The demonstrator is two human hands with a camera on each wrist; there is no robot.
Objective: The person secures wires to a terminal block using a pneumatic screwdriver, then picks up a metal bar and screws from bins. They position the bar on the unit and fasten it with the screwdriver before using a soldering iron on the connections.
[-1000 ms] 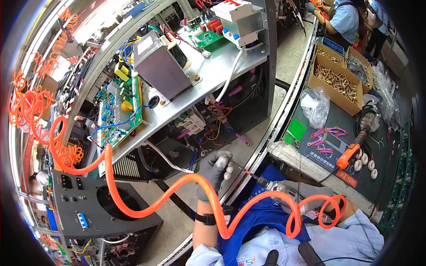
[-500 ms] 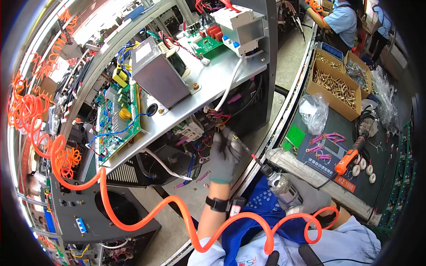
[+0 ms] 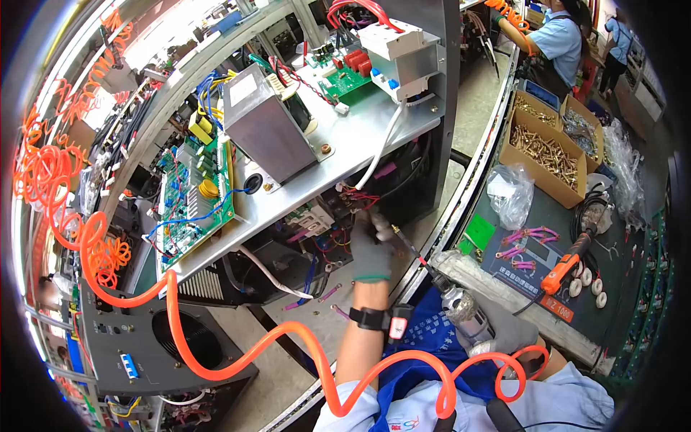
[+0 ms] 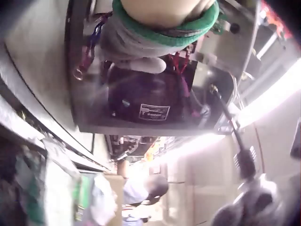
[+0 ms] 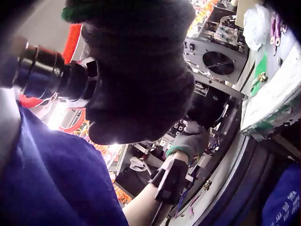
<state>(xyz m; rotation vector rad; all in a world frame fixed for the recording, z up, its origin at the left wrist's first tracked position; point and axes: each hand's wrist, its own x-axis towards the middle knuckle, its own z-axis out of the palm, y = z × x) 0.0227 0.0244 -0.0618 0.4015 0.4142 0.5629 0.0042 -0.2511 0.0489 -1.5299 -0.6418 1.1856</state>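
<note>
My gloved left hand (image 3: pixel 372 248) reaches into the lower bay of an open metal cabinet, at a bundle of thin red wires (image 3: pixel 362 201). In the left wrist view one straight finger (image 4: pixel 148 65) shows under the green cuff; the other fingers are hidden, so I cannot tell whether they hold a wire. My gloved right hand (image 3: pixel 515 335) grips a silver power screwdriver (image 3: pixel 468 317). Its long dark bit (image 4: pixel 229 115) points at the bay, with a brass-coloured piece (image 4: pixel 214 88) at the tip, close beside the left hand.
An orange coiled hose (image 3: pixel 288 327) loops across in front of my arms. Above the bay sits a metal shelf (image 3: pixel 288 209) with a grey box (image 3: pixel 263 129) and circuit boards. On the right bench stand a carton of brass bolts (image 3: pixel 543 155), purple-sleeved leads (image 3: pixel 529 237) and an orange-handled tool (image 3: pixel 568 259).
My left hand has moved up and forward, away from the bit, into the cabinet's wiring. The screwdriver has come along, its tip now near the bay. The hose has swung lower.
</note>
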